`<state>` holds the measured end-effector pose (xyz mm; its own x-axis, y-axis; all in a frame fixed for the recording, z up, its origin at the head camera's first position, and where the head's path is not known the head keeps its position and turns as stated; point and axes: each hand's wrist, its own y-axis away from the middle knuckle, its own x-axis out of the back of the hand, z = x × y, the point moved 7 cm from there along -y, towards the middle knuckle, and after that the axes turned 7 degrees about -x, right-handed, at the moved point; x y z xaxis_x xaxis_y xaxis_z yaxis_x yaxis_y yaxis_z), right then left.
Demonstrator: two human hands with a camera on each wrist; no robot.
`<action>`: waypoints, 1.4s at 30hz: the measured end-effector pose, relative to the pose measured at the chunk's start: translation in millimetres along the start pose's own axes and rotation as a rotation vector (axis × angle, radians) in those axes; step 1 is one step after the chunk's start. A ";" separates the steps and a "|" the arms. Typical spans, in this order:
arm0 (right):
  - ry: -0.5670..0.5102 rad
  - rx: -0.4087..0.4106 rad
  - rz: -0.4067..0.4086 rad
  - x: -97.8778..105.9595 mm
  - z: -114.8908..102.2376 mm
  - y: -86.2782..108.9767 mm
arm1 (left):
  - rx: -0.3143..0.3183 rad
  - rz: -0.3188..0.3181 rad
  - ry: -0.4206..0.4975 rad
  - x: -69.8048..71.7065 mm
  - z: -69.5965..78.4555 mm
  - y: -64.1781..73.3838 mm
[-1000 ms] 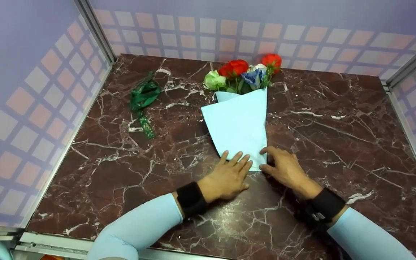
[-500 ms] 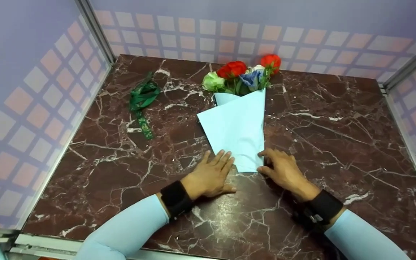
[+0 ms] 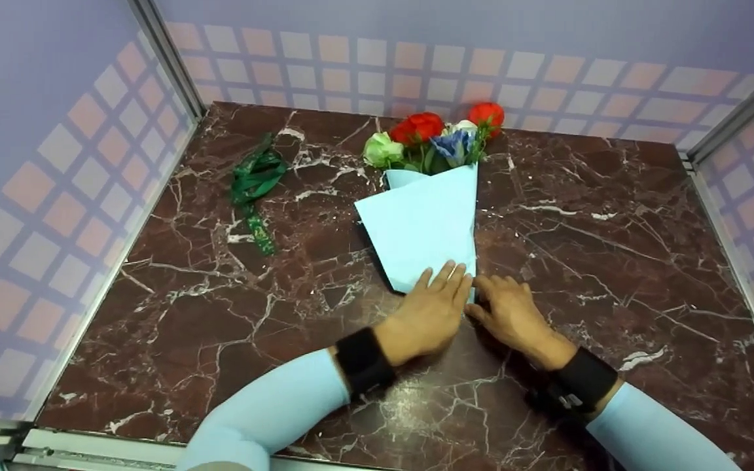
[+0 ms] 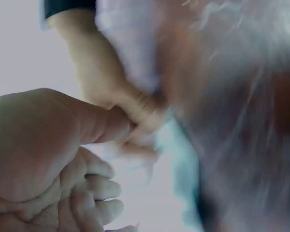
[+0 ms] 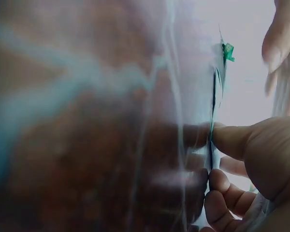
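Observation:
A bouquet wrapped in pale blue wrapping paper [image 3: 419, 226] lies on the dark marbled table, tapering toward the person. Red flowers [image 3: 417, 127], a green bloom [image 3: 383, 150] and a blue flower [image 3: 453, 147] stick out at its far end. The left hand [image 3: 426, 320] rests with straight fingers across the narrow lower end of the paper. Bent fingers and thumb of the right hand [image 3: 511, 314] hold the paper's lower right edge; the right wrist view shows thumb [image 5: 234, 140] and fingertips [image 5: 217, 181] at that edge. The left hand hides the bottom corner.
A bunched green ribbon [image 3: 259, 176] with a gold pattern lies on the table [image 3: 612, 275] left of the bouquet. Tiled panels [image 3: 324, 59] wall in the back and both sides. A metal frame edge [image 3: 102, 451] runs along the front.
The left hand swept left off the middle of the paper, then back right until its fingers reached the right edge, beside the right hand. The right hand stays at the lower right edge.

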<state>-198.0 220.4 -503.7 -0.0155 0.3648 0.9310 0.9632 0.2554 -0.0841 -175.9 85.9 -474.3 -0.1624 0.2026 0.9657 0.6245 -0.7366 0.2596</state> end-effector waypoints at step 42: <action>-0.129 0.094 -0.271 -4.5 27.7 -37.1 | -0.078 -0.102 -0.081 -28.8 8.2 -7.0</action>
<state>-241.1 234.1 -514.6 -0.3081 0.3810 0.8717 0.8902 0.4386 0.1230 -169.3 90.5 -503.9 -0.1582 0.3278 0.9314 0.5465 -0.7565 0.3591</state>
